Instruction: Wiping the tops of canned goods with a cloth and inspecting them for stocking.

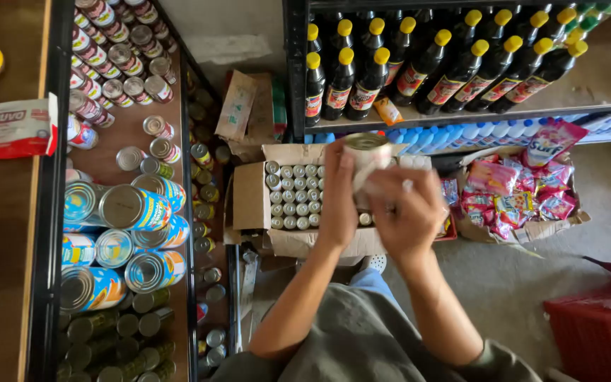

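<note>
My left hand [337,191] grips a small tin can [366,150] with a pale label, held upright above an open cardboard box [250,197]. My right hand [408,209] is against the can's lower side, fingers curled, apparently with a bit of white cloth or paper between fingers and can. Rows of several small silver-topped cans [295,198] fill the left part of the box below my hands; my hands hide its right part.
A shelf on the left carries large blue-and-yellow tins [132,209] and small cans [114,71]. The rack ahead holds dark bottles with yellow caps [426,67] above blue-capped bottles [475,131]. A box of pink sachets [518,191] sits right; a red crate [595,332] lower right.
</note>
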